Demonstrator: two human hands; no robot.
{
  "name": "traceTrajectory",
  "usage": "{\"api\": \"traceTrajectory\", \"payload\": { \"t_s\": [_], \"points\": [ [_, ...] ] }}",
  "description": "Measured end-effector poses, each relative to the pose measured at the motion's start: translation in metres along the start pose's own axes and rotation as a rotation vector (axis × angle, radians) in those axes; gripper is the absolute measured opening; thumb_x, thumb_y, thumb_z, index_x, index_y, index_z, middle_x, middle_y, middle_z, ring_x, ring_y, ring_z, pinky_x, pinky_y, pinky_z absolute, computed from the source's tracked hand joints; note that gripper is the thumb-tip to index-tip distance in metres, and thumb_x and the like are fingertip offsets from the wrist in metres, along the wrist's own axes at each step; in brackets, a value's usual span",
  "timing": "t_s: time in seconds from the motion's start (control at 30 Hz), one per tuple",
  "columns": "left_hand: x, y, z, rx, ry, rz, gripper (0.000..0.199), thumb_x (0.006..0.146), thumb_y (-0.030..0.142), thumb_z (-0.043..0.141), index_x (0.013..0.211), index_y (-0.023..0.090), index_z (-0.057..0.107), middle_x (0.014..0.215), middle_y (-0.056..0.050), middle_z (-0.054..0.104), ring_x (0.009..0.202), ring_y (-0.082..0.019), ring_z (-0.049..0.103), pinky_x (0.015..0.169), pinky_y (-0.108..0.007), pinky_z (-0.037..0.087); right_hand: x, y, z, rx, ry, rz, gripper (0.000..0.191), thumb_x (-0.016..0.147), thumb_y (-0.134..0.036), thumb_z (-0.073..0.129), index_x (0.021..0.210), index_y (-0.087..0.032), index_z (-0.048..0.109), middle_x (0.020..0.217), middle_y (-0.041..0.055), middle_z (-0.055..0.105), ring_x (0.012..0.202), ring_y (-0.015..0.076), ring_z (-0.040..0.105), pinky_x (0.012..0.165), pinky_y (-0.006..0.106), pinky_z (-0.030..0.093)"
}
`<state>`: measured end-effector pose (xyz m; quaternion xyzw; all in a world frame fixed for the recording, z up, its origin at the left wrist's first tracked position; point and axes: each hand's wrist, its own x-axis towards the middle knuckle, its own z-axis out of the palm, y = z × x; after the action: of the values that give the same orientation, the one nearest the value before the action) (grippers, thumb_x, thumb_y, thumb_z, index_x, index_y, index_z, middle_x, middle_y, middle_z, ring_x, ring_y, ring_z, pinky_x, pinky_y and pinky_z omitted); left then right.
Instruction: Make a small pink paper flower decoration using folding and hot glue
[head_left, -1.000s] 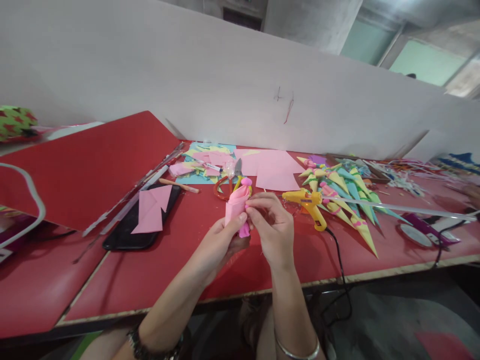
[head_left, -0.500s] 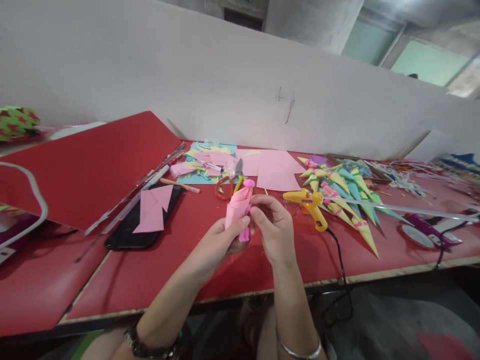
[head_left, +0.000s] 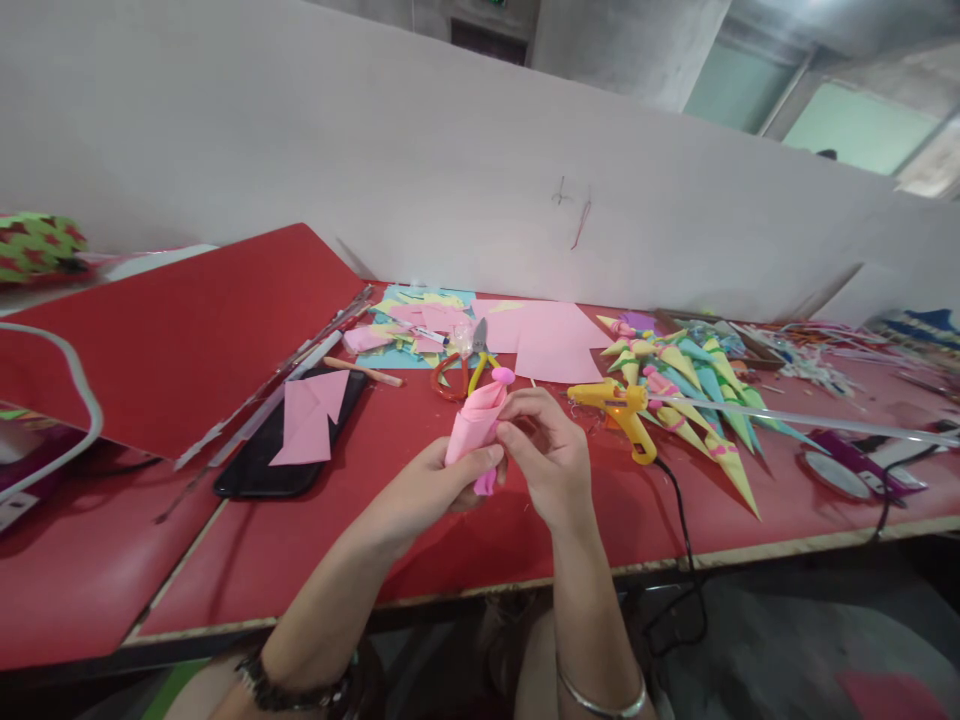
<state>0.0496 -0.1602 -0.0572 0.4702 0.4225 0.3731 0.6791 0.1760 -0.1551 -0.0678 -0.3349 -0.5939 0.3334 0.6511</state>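
Observation:
A rolled pink paper piece (head_left: pixel 470 424) with a small bright pink ball (head_left: pixel 502 376) at its top is held over the red table. My left hand (head_left: pixel 450 478) is wrapped round its lower part, thumb across the front. At its right side, my right hand (head_left: pixel 546 445) pinches the edge with thumb and forefinger. A bright pink strip (head_left: pixel 485 484) hangs below the left thumb. Just behind are pliers with red and yellow handles (head_left: pixel 477 368). To the right lies a yellow glue gun (head_left: pixel 622 408) with a long clear stick in it.
Several yellow, blue and pink paper cones (head_left: pixel 720 400) lie right of the glue gun. A black phone (head_left: pixel 262 475) with pink paper pieces (head_left: pixel 306 425) on it is at the left. Pink sheets (head_left: pixel 551 340) and paper scraps lie by the white partition (head_left: pixel 465 170).
The pink paper roll has tilted a little more and moved slightly down in my hands. My right fingers have shifted slightly along its edge.

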Motion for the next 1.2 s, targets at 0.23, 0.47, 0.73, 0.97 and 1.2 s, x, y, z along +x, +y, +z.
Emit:
{"api": "traceTrajectory", "payload": {
  "t_s": [0.23, 0.47, 0.73, 0.97, 1.2],
  "points": [
    [-0.001, 0.006, -0.012, 0.143, 0.001, 0.015, 0.027, 0.061, 0.038, 0.068, 0.052, 0.016, 0.056, 0.047, 0.004, 0.042, 0.043, -0.007, 0.031, 0.041, -0.018, 0.024, 0.001, -0.008, -0.017, -0.316, -0.168, -0.125, 0.003, 0.077, -0.020, 0.061, 0.078, -0.022, 0.063, 0.088, 0.0026, 0.057, 0.086, 0.0164, 0.057, 0.079, 0.031, 0.047],
    [-0.001, 0.010, -0.018, 0.176, -0.061, 0.035, 0.025, 0.061, 0.037, 0.066, 0.052, 0.017, 0.054, 0.046, 0.005, 0.041, 0.042, -0.007, 0.029, 0.041, -0.019, 0.022, 0.000, -0.009, -0.014, -0.255, -0.183, -0.105, 0.003, 0.077, -0.020, 0.063, 0.075, -0.022, 0.063, 0.088, 0.0017, 0.058, 0.088, 0.0160, 0.058, 0.082, 0.030, 0.047],
    [-0.001, 0.010, -0.022, 0.240, -0.090, 0.082, 0.025, 0.066, 0.037, 0.064, 0.056, 0.016, 0.054, 0.049, 0.005, 0.039, 0.044, -0.007, 0.030, 0.043, -0.020, 0.023, 0.001, -0.007, -0.005, -0.198, -0.129, -0.053, 0.006, 0.078, -0.017, 0.059, 0.073, -0.020, 0.061, 0.083, 0.0009, 0.057, 0.082, 0.0141, 0.057, 0.073, 0.026, 0.048],
    [0.001, 0.011, -0.019, -0.042, 0.076, 0.179, 0.032, 0.075, 0.046, 0.058, 0.064, 0.016, 0.051, 0.044, 0.009, 0.039, 0.036, -0.003, 0.022, 0.043, -0.019, 0.023, -0.003, -0.006, 0.002, -0.051, -0.018, -0.080, 0.020, 0.077, -0.019, 0.062, 0.096, -0.022, 0.060, 0.090, 0.0016, 0.058, 0.080, 0.0134, 0.058, 0.074, 0.028, 0.049],
    [0.001, 0.008, -0.015, -0.014, 0.086, 0.248, 0.031, 0.076, 0.045, 0.058, 0.067, 0.017, 0.049, 0.039, 0.008, 0.043, 0.033, -0.004, 0.029, 0.044, -0.021, 0.024, -0.004, -0.011, 0.013, -0.147, -0.026, -0.118, 0.019, 0.077, -0.018, 0.064, 0.095, -0.022, 0.065, 0.085, 0.0022, 0.062, 0.079, 0.0140, 0.060, 0.073, 0.029, 0.051]
  ]
}}
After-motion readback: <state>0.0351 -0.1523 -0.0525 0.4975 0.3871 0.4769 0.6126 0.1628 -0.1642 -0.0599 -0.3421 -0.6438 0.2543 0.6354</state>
